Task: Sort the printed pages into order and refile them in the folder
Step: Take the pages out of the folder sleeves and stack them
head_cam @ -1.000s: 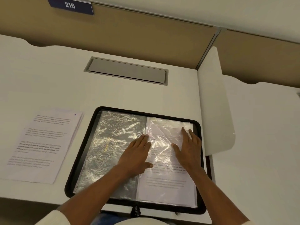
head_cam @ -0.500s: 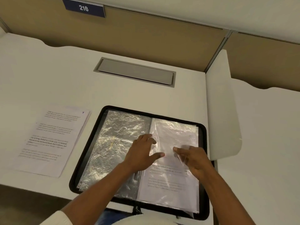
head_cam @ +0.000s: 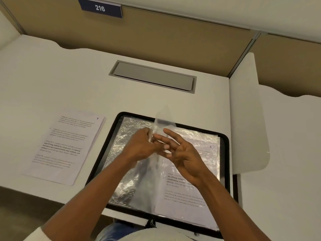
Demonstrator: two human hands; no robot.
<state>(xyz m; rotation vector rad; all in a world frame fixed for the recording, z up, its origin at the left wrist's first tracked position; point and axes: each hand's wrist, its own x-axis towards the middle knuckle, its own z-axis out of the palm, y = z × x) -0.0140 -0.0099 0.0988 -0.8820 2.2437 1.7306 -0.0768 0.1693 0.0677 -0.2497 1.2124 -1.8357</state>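
An open black-rimmed folder (head_cam: 227,153) lies flat on the white tabletop (head_cam: 52,75), near the front edge and right in front of the person. Both halves are filled with shiny, crinkled plastic pockets. The pocket on the right half holds a printed page (head_cam: 187,193) with a "4" in its top corner.

Over the spine, toward 12 o'clock on the folder, one clear sleeve (head_cam: 161,126) stands up off the pile, blurred and see-through. The left hand (head_cam: 140,145) is at its lower part with the fingers curled in, pinching the plastic. The right hand (head_cam: 182,153) is just beside it, on the 3 o'clock side, palm turned toward the left hand. Its fingers (head_cam: 166,136) are spread and nearly straight and grip nothing. The fingertips are at the sleeve, but the blur hides whether they touch it.

At 9 o'clock from the folder, apart from it, a stack of loose pages (head_cam: 66,146) lies face up, with a "7" in the top corner of the top sheet.

At 12 o'clock, further back, a grey hatch (head_cam: 152,76) is set into the tabletop. At 3 o'clock a white divider panel (head_cam: 246,119) stands along the tabletop's edge. A blue plate reading "216" (head_cam: 100,8) sits on the tan partition at about 11 o'clock.
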